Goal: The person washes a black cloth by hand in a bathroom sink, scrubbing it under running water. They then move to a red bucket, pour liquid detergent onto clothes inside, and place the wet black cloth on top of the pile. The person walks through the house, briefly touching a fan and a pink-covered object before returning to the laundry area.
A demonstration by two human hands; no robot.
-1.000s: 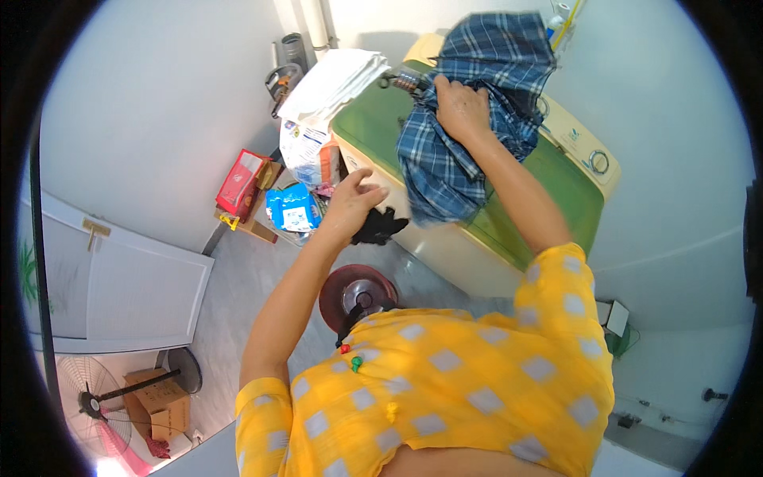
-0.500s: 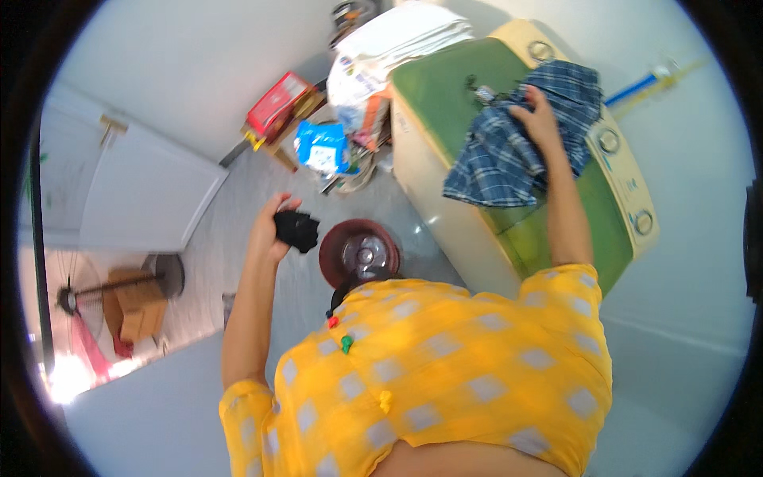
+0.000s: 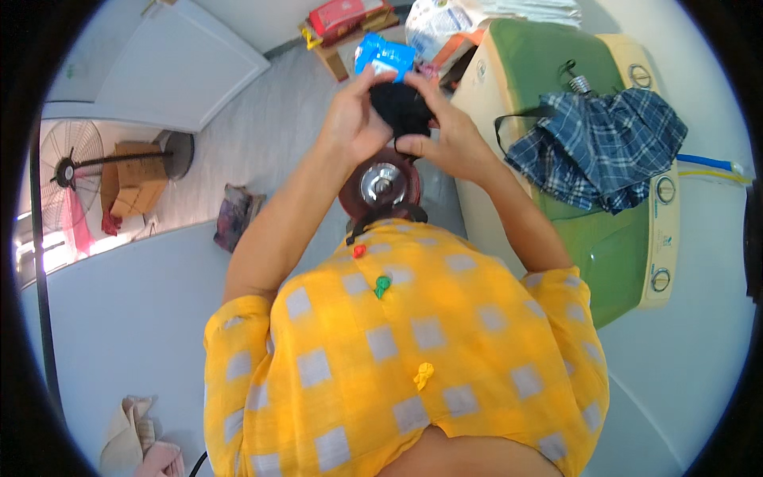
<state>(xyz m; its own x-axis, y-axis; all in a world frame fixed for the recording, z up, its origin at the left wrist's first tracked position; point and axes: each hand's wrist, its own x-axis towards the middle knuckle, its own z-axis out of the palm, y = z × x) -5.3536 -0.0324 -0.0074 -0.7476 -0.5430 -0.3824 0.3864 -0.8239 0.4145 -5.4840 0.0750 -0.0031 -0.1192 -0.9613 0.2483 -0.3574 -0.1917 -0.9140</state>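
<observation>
A small black cloth thing point(image 3: 400, 107) is held bunched up in the air, far from the body.

Black cloth pouch point(image 3: 401, 107); blue-and-white plaid fabric umbrella point(image 3: 608, 147); green-lidded cream washing machine point(image 3: 612, 246); yellow shirt with grey squares point(image 3: 405, 358)

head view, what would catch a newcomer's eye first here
Both hands, left hand and right hand, grip a small black pouch at top centre. To the right, a folded blue plaid umbrella lies on a green-topped washing machine. A fan stands far left.
</observation>
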